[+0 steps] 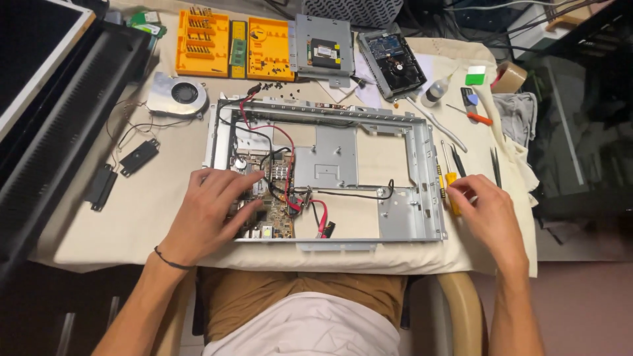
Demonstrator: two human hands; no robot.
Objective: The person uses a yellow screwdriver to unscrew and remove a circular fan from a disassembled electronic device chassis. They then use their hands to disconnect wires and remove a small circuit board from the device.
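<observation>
Item: right hand (489, 209), fingers (461, 195) pinching a yellow-handled screwdriver (451, 192) lying just beside the metal chassis frame (422, 173); left hand (212, 212), fingers spread and grasping nothing, presses the circuit board (270, 214) in the frame's left corner; tool pick-up stage, seemingly.

We identify this location as an improvised electronics repair bench. A cloth-covered table (151, 217) carries an opened metal chassis (415, 138) with exposed circuit board (270, 217) and loose wiring. Around it we note an orange screwdriver-bit case (204, 43), a removed cooling fan (178, 94), a bare hard drive (392, 62), two small speakers (138, 157), tweezers (495, 165) and a lubricant bottle (433, 92).
</observation>
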